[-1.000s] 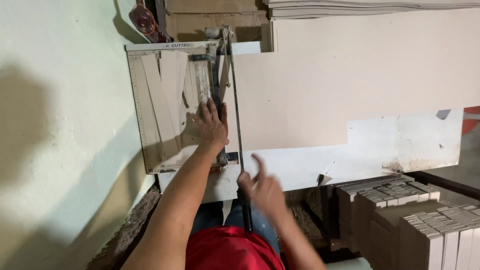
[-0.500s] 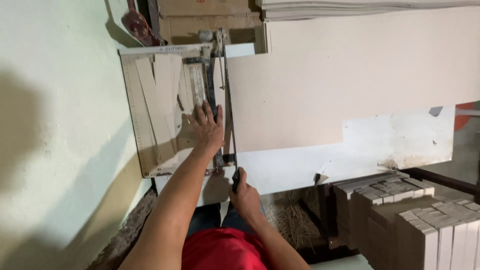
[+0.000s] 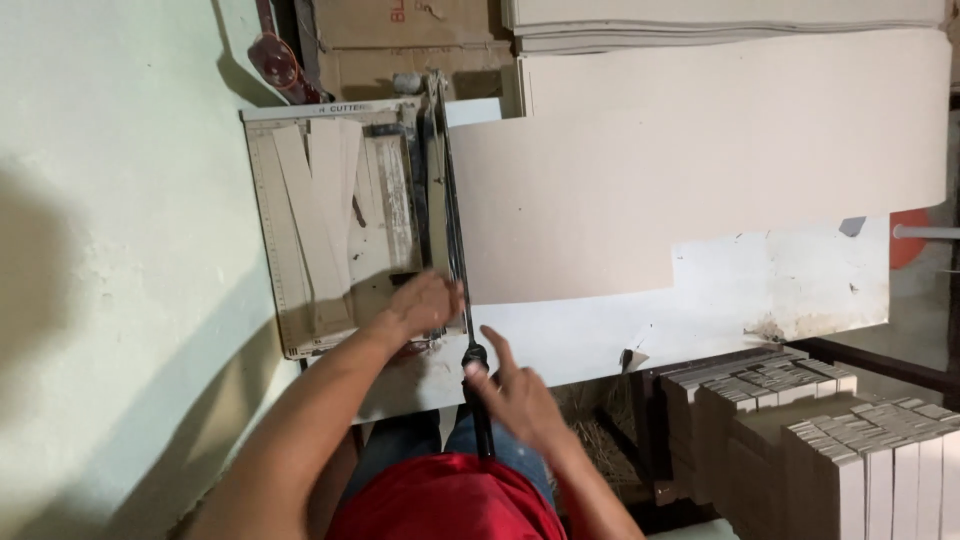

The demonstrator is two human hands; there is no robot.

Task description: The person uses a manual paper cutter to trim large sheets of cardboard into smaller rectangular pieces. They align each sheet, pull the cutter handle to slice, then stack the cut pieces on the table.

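A paper cutter (image 3: 300, 290) with a ruled cream bed lies on a white table (image 3: 760, 290). Its long blade arm (image 3: 450, 200) is down along the bed's right edge. A large beige cardboard sheet (image 3: 700, 150) reaches rightward from the blade. Several cut beige strips (image 3: 325, 200) lie on the bed. My left hand (image 3: 425, 305) is blurred at the bed's near end, fingers curled; whether it holds anything is unclear. My right hand (image 3: 510, 395) has its fingers spread against the black handle (image 3: 477, 400) of the blade arm.
A pale green wall (image 3: 110, 250) runs close along the left. Stacks of cut cardboard pieces (image 3: 830, 430) stand at the lower right. More sheets (image 3: 720, 20) and a brown box (image 3: 400, 30) lie beyond the cutter. A red object (image 3: 275, 50) hangs at the top left.
My left hand has slid from the middle of the bed toward its near end. My right hand, closed on the handle half a second ago, now has its fingers spread.
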